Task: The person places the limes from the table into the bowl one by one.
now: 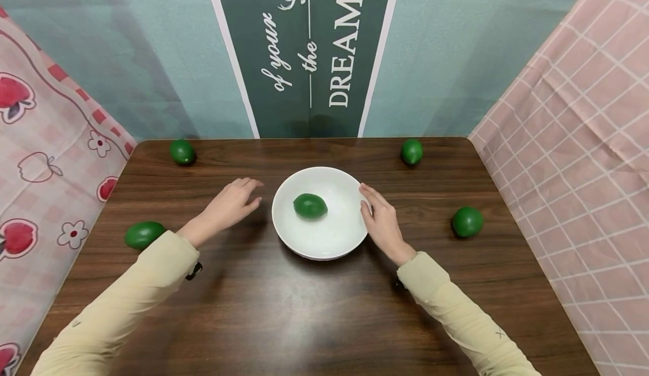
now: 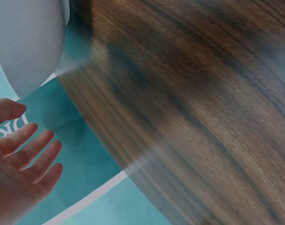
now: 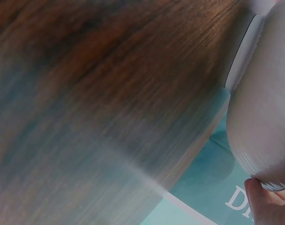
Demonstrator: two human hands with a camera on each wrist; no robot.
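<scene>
A white bowl (image 1: pixel 337 235) stands upright at the middle of the wooden table, with a green lime (image 1: pixel 310 206) lying inside it. To its left my left hand (image 1: pixel 228 202) hovers with fingers extended, apart from the bowl and holding nothing. In the left wrist view, that hand (image 2: pixel 27 161) has spread, slightly bent fingers below the bowl's outer wall (image 2: pixel 32 42). My right hand (image 1: pixel 383 221) is at the bowl's right rim, its fingertips touching the edge. The right wrist view shows the thumb (image 3: pixel 259 197) against the rim of the bowl (image 3: pixel 264 108); the other fingers are mostly hidden.
Other limes lie around the table (image 1: pixel 284 325): one at the back left (image 1: pixel 182 152), one at the left (image 1: pixel 144 235), one at the back right (image 1: pixel 412 151) and one at the right (image 1: pixel 467 221). Printed cloths (image 1: pixel 436 43) hang behind and along both sides.
</scene>
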